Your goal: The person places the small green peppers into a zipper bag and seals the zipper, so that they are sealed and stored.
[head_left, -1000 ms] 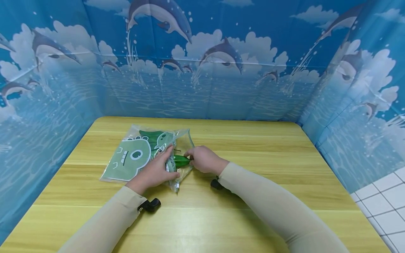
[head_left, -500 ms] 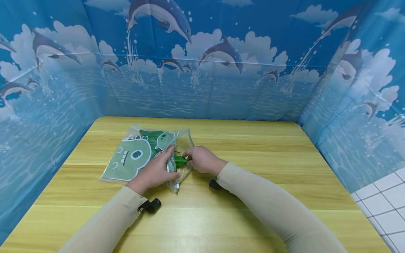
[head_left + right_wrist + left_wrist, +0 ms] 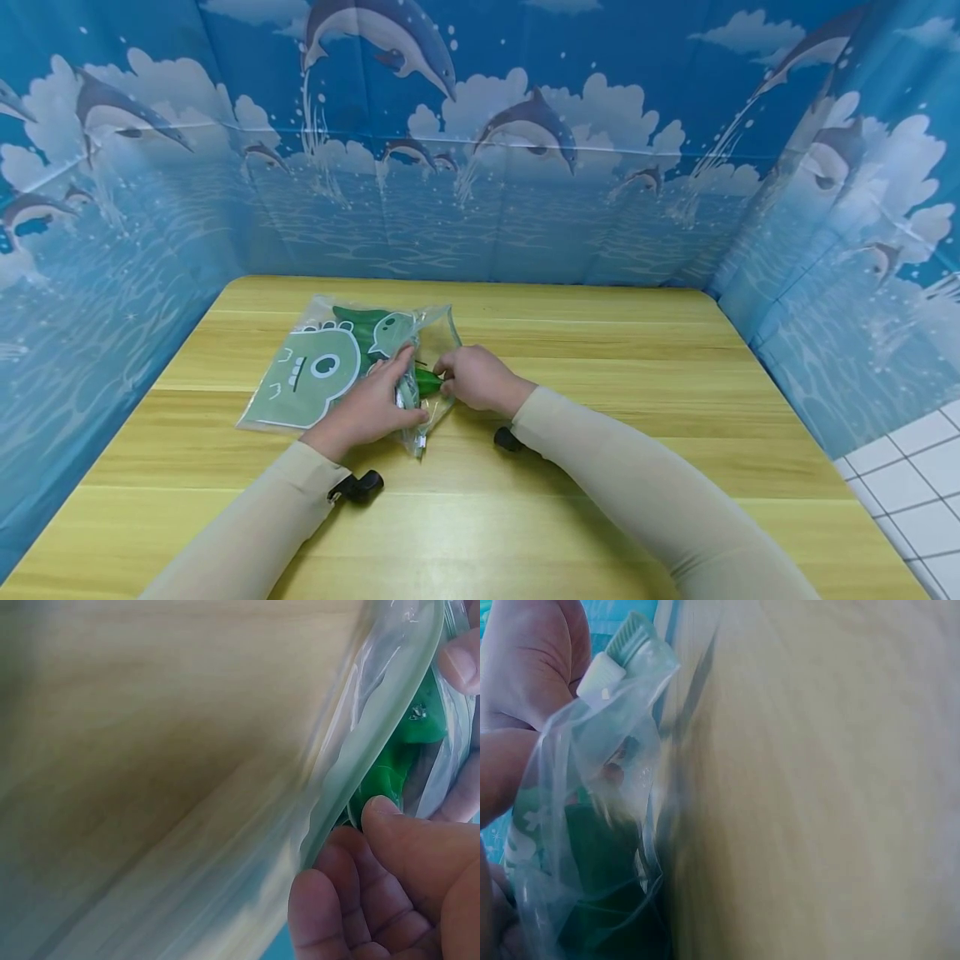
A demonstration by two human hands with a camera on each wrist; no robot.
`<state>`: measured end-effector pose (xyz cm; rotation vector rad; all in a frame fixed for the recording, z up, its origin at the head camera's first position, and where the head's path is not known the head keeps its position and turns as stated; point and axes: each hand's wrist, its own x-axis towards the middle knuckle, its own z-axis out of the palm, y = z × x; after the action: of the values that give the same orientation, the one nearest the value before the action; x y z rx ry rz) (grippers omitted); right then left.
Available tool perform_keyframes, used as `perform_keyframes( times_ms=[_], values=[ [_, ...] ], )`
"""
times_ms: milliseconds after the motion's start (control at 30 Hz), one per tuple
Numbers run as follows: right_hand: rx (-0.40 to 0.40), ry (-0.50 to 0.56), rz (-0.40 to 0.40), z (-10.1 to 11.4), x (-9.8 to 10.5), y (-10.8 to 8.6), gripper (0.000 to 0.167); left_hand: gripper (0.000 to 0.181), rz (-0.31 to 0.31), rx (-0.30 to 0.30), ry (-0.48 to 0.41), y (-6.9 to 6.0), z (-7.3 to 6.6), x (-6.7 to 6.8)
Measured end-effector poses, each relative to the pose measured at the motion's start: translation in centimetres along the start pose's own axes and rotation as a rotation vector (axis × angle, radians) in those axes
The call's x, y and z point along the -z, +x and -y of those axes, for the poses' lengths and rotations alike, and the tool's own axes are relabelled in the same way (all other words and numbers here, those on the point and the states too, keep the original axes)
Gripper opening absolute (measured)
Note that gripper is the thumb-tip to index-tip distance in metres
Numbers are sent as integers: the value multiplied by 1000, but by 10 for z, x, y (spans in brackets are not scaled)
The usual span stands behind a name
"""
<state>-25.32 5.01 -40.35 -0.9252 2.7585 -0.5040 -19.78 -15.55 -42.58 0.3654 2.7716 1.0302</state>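
A clear zip bag [image 3: 300,379] with a green one-eyed cartoon monster print lies on the table, its mouth facing right. My left hand [image 3: 369,407] holds the bag near its mouth, thumb and fingers spread along the edge. At the opening, my right hand [image 3: 480,379] pinches the tapered end of a glossy green vegetable-shaped piece [image 3: 428,382], most of which is inside the bag. Thumb and fingertips meet on that green piece [image 3: 386,776] in the right wrist view. Another dark green piece [image 3: 352,317] shows through the plastic. The left wrist view catches the bag's white slider [image 3: 600,679].
A yellow wood-grain table [image 3: 570,500] carries the bag toward its back left. Blue dolphin-print curtains [image 3: 480,225] enclose the back and sides. White floor tiles [image 3: 911,471] show at the right.
My right hand has moved slightly left, carrying the green piece a little deeper into the bag, so less of it shows. The left hand and the bag stay nearly still.
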Motion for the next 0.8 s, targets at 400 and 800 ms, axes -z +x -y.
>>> perform_keyframes(
  times_ms=[400, 800],
  values=[
    [1, 17, -14, -2, -3, 2, 26, 109, -22, -8, 30, 2, 1, -2],
    [30, -4, -25, 0, -3, 2, 24, 109, -24, -5, 28, 4, 2, -4]
  ],
)
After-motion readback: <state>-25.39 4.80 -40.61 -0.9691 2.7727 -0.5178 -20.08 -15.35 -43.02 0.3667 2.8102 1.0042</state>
